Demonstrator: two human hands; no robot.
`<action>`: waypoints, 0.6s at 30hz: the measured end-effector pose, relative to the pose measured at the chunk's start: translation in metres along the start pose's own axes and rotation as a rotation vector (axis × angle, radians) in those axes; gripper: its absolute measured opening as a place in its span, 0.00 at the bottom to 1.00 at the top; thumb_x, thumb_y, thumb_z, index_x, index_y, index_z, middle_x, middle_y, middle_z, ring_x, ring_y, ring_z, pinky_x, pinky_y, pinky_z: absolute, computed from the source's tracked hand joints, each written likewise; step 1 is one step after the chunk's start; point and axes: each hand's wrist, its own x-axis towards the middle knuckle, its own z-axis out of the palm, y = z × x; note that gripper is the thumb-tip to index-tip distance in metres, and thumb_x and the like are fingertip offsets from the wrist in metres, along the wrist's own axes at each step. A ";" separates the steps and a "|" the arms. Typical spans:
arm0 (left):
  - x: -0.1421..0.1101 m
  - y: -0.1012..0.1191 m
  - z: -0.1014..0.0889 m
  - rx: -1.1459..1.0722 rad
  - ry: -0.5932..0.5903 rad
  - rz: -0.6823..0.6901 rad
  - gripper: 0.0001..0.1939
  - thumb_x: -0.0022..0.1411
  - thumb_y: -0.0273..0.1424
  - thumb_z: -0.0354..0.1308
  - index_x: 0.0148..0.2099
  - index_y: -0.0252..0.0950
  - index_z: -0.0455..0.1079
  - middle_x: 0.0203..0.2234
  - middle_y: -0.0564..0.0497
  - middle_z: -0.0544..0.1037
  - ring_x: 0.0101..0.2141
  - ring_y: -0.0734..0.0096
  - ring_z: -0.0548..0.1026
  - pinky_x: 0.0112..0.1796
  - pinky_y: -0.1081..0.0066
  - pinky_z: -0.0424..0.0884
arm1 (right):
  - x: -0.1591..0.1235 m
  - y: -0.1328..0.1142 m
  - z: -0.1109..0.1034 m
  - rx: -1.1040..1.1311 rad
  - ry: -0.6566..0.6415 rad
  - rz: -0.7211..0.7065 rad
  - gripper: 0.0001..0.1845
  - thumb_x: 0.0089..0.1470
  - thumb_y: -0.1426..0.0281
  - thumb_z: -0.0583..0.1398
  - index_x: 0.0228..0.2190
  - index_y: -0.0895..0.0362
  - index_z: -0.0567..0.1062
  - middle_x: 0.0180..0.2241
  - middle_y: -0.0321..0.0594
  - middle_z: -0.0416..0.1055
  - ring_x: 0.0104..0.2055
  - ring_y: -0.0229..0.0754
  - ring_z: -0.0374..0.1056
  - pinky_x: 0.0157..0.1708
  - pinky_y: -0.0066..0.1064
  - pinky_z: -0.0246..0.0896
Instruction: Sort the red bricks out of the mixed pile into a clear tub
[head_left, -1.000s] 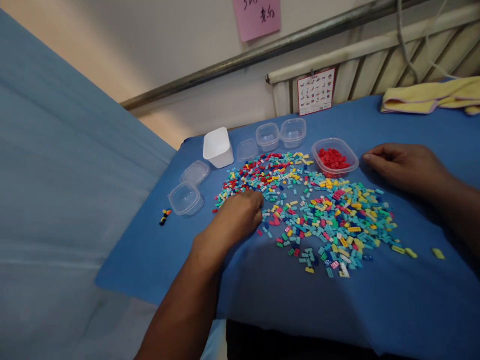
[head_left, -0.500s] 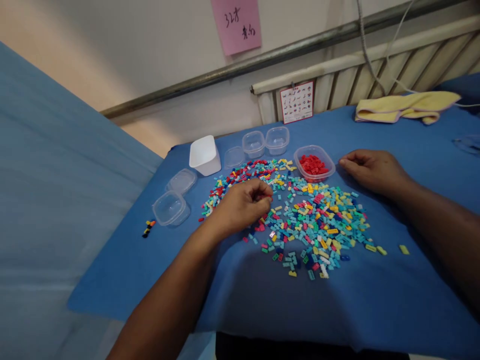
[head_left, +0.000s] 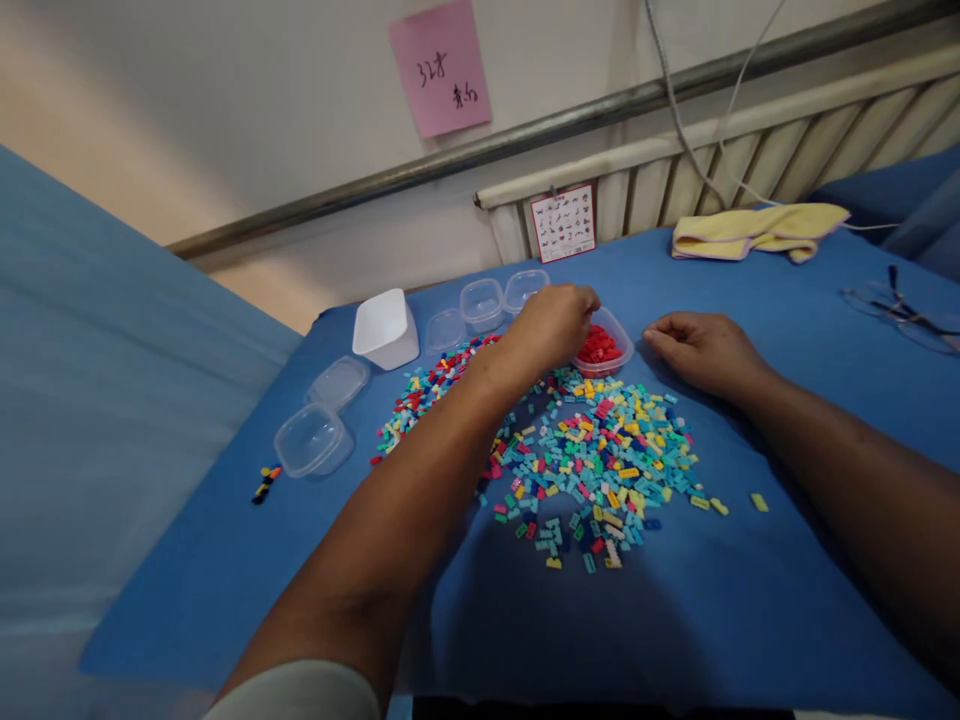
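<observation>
My left hand (head_left: pixel 556 318) reaches over the near-left side of a clear plastic tub (head_left: pixel 619 330) that contains red toy bricks (head_left: pixel 598 346). Its fingers are bent down and closed, and whatever is between the fingertips is hidden. To the right of that tub, my right hand (head_left: pixel 701 350) rests on the cloth, fingers curled in and thumb against them, with nothing visible in it. Beneath and in front of my left forearm spreads a pile of small mixed-colour toy bricks (head_left: pixel 600 450), mostly turquoise, yellow, red and green.
A white bin (head_left: pixel 386 330), clear tubs (head_left: pixel 481 304) and lids (head_left: pixel 446 331) line the back and left. A small joined brick piece (head_left: pixel 266 484) lies at far left. A yellow cloth (head_left: pixel 757 230) and eyeglasses (head_left: pixel 904 312) are on the right. A picture card (head_left: pixel 563 224) hangs from the radiator.
My left hand has moved from the brick pile, where red showed at its fingertips, up and right to the tub of red bricks. My right hand stays beside the tub. The view has shifted slightly.
</observation>
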 end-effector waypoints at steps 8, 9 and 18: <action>0.003 -0.006 0.001 0.041 -0.051 0.024 0.28 0.69 0.18 0.52 0.66 0.33 0.77 0.59 0.37 0.82 0.56 0.53 0.81 0.57 0.57 0.75 | -0.001 -0.007 -0.004 -0.026 -0.005 0.023 0.17 0.65 0.53 0.60 0.38 0.46 0.85 0.36 0.39 0.86 0.37 0.51 0.78 0.36 0.40 0.65; 0.002 -0.005 0.001 0.074 -0.055 0.032 0.27 0.68 0.17 0.52 0.65 0.33 0.78 0.58 0.36 0.82 0.55 0.52 0.81 0.55 0.57 0.75 | -0.001 -0.007 -0.005 -0.029 -0.008 0.024 0.17 0.64 0.52 0.60 0.38 0.46 0.85 0.36 0.39 0.86 0.38 0.52 0.79 0.36 0.40 0.65; -0.017 0.030 0.010 0.149 -0.131 0.129 0.14 0.73 0.26 0.57 0.55 0.36 0.82 0.48 0.40 0.86 0.47 0.53 0.82 0.40 0.60 0.71 | -0.007 0.003 -0.001 -0.013 0.000 0.006 0.23 0.60 0.49 0.59 0.39 0.52 0.85 0.36 0.44 0.86 0.38 0.54 0.78 0.38 0.41 0.66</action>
